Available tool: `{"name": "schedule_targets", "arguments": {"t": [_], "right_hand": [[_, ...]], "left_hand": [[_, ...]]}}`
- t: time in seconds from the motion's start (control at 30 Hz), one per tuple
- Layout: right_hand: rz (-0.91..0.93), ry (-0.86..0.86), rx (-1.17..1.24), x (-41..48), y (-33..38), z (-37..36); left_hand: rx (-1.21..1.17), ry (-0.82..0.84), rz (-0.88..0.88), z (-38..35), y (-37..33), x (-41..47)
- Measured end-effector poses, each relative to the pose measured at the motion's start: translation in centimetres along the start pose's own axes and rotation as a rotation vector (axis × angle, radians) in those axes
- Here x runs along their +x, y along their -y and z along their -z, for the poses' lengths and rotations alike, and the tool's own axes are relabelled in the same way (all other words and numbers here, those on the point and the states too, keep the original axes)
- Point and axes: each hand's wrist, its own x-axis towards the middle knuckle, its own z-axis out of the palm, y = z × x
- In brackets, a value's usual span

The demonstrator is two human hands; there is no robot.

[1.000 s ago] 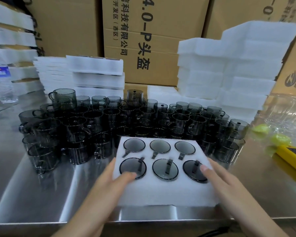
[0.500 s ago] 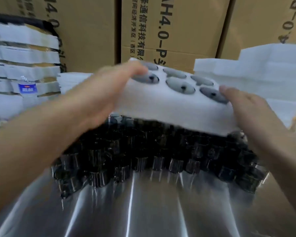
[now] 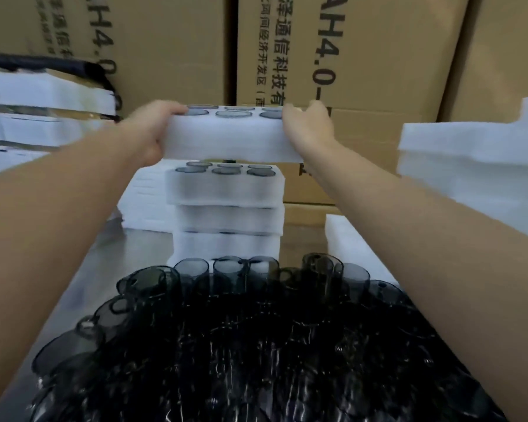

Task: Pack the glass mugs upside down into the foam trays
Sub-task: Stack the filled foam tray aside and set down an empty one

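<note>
Crosswise, level foam tray, mugs inverted

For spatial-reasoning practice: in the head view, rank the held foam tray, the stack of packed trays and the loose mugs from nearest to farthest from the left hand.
1. Held foam tray: gripped by the left hand at its left end.
2. Stack of packed trays: just below the tray.
3. Loose mugs: lower, nearest the camera.
</note>
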Motion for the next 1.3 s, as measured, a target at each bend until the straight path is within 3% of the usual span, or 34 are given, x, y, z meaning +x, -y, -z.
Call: {"name": "schedule_targets", "arguments": {"t": [0.2,0.37,0.53,0.67,0.87,1.03,1.1,1.17,1.23,1.3], "right_hand": [[-0.028,0.137,-0.032,2.6,-4.6,-4.1],[-0.107,0.134,0.026,3.1,-5.9,-4.7],[-0.491,0.332,0.275,2.2,-6.0,-3.8],[-0.463,0.281,0.369,2.8,-6.4,-4.1],[-0.384,0.254,0.292,3.6,-7.4,-4.4],[-0.326,0.470,0.237,3.4,-8.5,-1.3],[-0.341,0.440,0.111,3.6,-9.9,2.1],[-0.327,0.438,-0.307,3.3,-11.9,6.0],[-0.323,0.586,-0.849,2.4,-14.0,9.6],[-0.360,0.752,-1.103,1.3,-15.8,11.7]], "left_hand": [[0.100,-0.067,-0.001,0.7,4.4,3.7],[0.088,0.000,0.176,0.5,5.2,3.4],[-0.004,-0.034,0.262,0.0,5.1,2.6],[-0.079,-0.017,0.172,0.0,3.9,2.7],[-0.119,-0.032,0.119,-0.6,5.4,3.2],[0.001,-0.057,0.095,0.0,6.0,3.5],[0.125,-0.130,0.061,0.2,5.7,3.6],[0.258,-0.283,-0.089,-0.1,5.1,3.5],[0.452,-0.490,-0.300,-0.3,4.2,3.0],[0.649,-0.566,-0.545,-1.1,3.4,1.5]]}}
